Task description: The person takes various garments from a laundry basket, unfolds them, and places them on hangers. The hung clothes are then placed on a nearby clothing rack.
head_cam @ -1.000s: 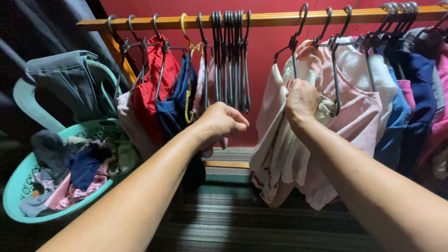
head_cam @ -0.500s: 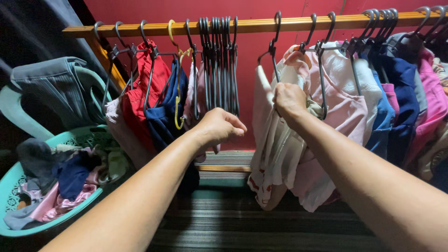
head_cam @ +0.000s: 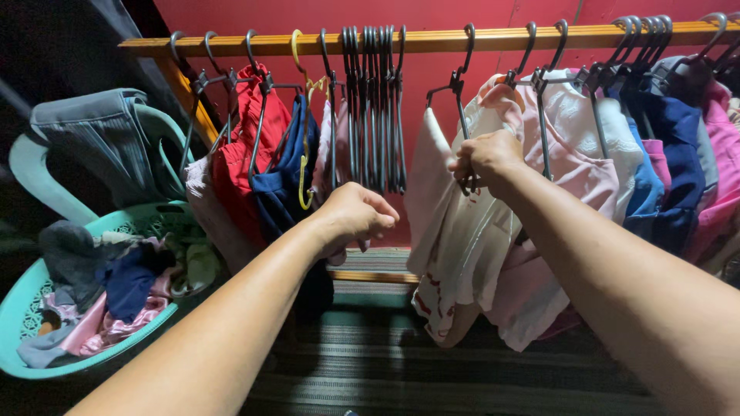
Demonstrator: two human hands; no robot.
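My right hand [head_cam: 487, 158] grips a whitish garment [head_cam: 455, 246] where it hangs on a black hanger [head_cam: 461, 85] from the wooden rail [head_cam: 439, 38]. My left hand [head_cam: 356, 213] hovers loosely curled below a bunch of empty black hangers [head_cam: 375, 108], holding nothing. To the right of the whitish garment hangs a pale pink one [head_cam: 574, 173]. Left of the empty hangers hang a red garment [head_cam: 243, 154] and a dark blue one [head_cam: 289, 177].
A teal laundry basket [head_cam: 46, 358] full of mixed clothes sits at lower left. Behind it stands a pale green plastic chair [head_cam: 46, 181] with grey cloth draped over it. Blue and pink clothes [head_cam: 678, 169] crowd the rail's right end. A striped mat [head_cam: 416, 370] covers the floor.
My right hand has shifted slightly up on the whitish garment and hanger. My left hand stays curled under the empty hangers, a little lower. The view swung left and partly back.
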